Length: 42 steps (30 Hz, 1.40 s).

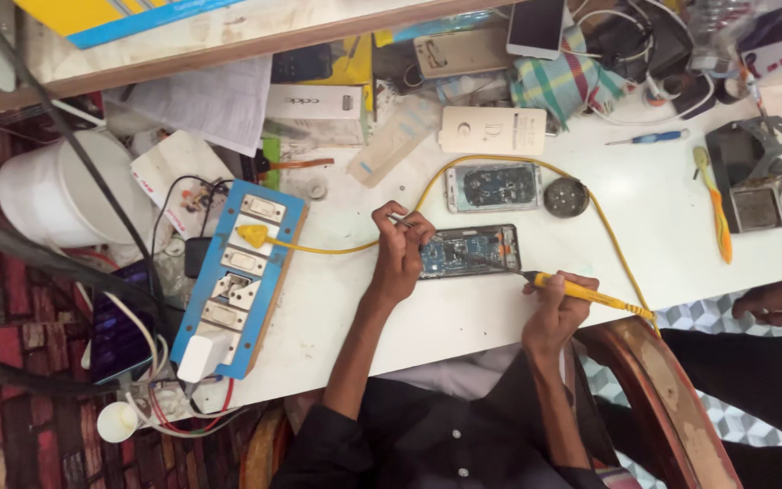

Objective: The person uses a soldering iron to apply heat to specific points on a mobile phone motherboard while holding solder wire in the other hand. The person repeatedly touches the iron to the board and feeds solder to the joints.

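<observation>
Bright even light, sharp, soft shadows

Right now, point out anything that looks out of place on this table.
The middle phone lies opened, its circuit board bare. A yellow cord loops across the table, around a second opened phone.

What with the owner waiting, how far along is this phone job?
Done: the phone lies opened on the table, its insides bare. In hand: the left hand holds tweezers at the phone's edge, and the right hand holds the iron with its tip on the insides. Left: soldering looks unfinished, and the phone is not closed up.
</observation>
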### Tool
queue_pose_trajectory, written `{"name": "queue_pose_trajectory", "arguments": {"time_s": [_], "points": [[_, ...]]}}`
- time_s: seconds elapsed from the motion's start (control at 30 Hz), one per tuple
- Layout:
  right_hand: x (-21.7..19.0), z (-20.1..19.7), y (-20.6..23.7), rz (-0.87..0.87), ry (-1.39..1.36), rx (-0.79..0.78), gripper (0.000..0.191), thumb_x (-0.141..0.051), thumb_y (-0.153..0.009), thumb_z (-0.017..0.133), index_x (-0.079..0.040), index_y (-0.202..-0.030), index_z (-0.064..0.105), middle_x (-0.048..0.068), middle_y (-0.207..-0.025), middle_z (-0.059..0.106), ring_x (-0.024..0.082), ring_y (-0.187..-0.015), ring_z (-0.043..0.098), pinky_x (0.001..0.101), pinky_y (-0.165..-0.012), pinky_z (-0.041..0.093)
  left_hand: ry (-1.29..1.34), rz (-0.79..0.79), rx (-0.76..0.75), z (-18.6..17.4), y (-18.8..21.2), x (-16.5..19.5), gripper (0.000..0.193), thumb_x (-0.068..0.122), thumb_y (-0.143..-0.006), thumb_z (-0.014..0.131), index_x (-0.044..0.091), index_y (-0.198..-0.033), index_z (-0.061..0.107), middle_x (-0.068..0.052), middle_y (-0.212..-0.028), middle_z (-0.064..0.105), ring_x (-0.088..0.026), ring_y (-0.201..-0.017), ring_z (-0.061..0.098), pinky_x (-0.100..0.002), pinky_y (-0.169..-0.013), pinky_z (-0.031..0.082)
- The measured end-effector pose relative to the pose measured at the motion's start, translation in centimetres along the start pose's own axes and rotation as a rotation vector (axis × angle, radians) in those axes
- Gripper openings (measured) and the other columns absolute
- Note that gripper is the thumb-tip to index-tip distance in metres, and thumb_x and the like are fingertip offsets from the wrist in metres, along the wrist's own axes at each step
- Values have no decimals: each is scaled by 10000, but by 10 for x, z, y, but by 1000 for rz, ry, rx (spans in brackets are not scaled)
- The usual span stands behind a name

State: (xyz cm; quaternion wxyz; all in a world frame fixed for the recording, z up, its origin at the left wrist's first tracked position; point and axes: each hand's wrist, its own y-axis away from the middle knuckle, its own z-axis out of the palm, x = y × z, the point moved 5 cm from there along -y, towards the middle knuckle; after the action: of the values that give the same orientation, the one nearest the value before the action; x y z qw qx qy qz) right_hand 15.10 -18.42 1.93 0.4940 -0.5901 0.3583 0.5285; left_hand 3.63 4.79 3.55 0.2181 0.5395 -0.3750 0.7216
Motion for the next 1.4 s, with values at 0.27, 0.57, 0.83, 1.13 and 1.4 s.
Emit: {"name": "queue_pose_trajectory", "arguments": {"time_s": [0.27, 0.57, 0.83, 1.13, 1.4], "points": [[10, -7, -7, 88, -158, 52, 132, -170, -1143, 471, -48, -1117, 427, 106, -912, 583, 147, -698, 585, 271, -650, 511, -11, -54, 14, -1, -1, -3, 261, -81, -1071, 327, 104, -1194, 191, -95, -864, 505, -151, -818, 437, -290, -837, 431], [6, -3, -9, 87, -70, 24, 161, -193, -1159, 449, -36, -1132, 420, 98, -900, 571, 146, -687, 592, 269, -652, 524, 25, -59, 2, 0, -1, -1, 267, -95, -1057, 293, 101, -1206, 191, -102, -891, 498, -157, -840, 442, -290, -854, 434], [-7, 2, -8, 40, 5, -79, 163, -195, -1182, 406, -40, -1131, 402, 99, -855, 593, 142, -712, 599, 268, -686, 511, -40, -36, -9, -2, -3, -2, 290, -107, -1018, 259, 110, -1195, 183, -97, -894, 515, -152, -838, 447, -289, -860, 445], [-11, 6, -9, 23, -70, -123, 140, -181, -1169, 431, -47, -1139, 403, 94, -848, 574, 153, -728, 594, 286, -708, 512, 15, -57, 19, -2, -3, 1, 318, -134, -1015, 267, 106, -1210, 192, -90, -897, 482, -152, -856, 432, -284, -888, 422], [-16, 11, -10, 19, -13, -189, 149, -179, -1172, 436, -38, -1131, 414, 103, -858, 597, 157, -770, 603, 286, -733, 509, -2, -33, 21, -2, -3, 3, 338, -152, -1000, 260, 103, -1209, 188, -87, -889, 484, -154, -842, 441, -280, -876, 429]]}}
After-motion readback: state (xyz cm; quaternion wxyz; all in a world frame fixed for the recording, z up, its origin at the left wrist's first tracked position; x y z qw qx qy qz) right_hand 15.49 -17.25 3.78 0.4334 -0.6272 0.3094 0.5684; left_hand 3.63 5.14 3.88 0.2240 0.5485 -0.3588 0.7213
